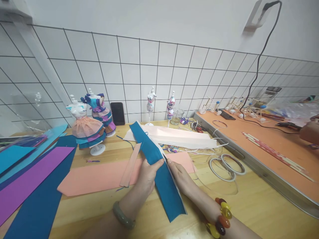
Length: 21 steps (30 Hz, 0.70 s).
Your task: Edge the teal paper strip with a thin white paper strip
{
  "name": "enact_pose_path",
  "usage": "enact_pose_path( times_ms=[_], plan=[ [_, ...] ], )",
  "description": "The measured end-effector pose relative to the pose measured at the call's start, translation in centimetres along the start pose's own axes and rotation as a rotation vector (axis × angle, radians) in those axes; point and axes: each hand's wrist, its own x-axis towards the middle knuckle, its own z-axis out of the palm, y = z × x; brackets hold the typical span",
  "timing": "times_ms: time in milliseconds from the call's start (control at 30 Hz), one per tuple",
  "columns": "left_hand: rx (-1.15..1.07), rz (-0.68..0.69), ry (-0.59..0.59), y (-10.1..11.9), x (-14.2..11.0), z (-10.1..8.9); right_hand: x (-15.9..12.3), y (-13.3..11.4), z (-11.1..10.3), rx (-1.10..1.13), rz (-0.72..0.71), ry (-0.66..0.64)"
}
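Observation:
A long blue strip (169, 192), which looks like crepe paper, slants across the middle in front of me, with a narrow white band along its right edge. My left hand (149, 174) grips it from the left, thumb on top. On the other side, the fingers of my right hand (178, 172) are pinched at the white-banded edge; their tips are partly hidden. Beneath the strip lies a wide peach sheet (97, 177) with a narrow peach strip (131, 166) on it. Behind is a folded pale pink-and-white sheet (184, 136).
Two dressed miniature mannequins (86, 127) stand left of a phone (117, 113); two small bare-skirted ones (151, 103) stand near a glass (177, 116). Purple sheets (40, 179) and blue ones lie left. White rings (233, 167) lie right, beside a raised orange board (269, 146).

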Motion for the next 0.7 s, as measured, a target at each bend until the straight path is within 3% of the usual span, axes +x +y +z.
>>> enact_pose_path(
  times_ms=[700],
  plan=[
    [-0.017, 0.014, 0.015, -0.17, 0.08, -0.04, 0.1, -0.17, -0.08, -0.036, 0.002, 0.004]
  ],
)
